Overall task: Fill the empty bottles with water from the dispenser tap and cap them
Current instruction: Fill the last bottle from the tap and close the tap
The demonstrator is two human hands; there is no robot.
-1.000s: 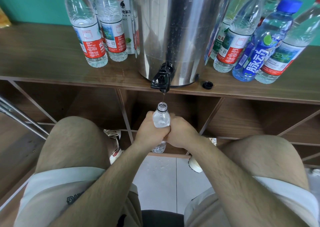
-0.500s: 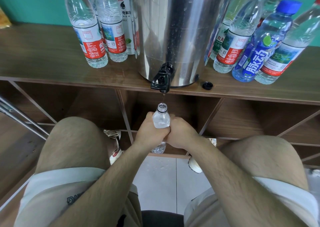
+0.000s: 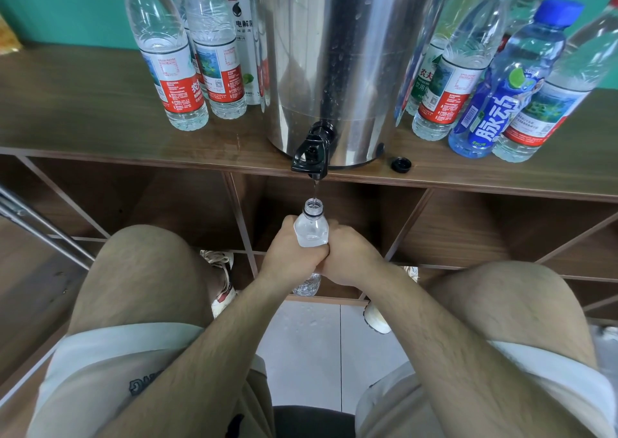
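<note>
A clear, softly ribbed plastic bottle (image 3: 311,232) stands upright between both hands, its open neck directly under the black plastic tap (image 3: 311,156) of a polished steel dispenser (image 3: 337,63) beaded with droplets. A thin thread of water (image 3: 314,191) falls from the spout into the bottle's mouth. The left hand (image 3: 291,253) and right hand (image 3: 351,258) each curl round the bottle's middle, knuckles meeting in front, forearms converging from above the bare knees. The bottle's rounded base shows just below the fists. Up and right of the right hand, a small black cap (image 3: 400,164) lies on the dark wood-grain shelf (image 3: 100,123). Beyond the left hand stand red-labelled bottles (image 3: 174,69); beyond the right, a blue-capped bottle (image 3: 495,103) among others.
</note>
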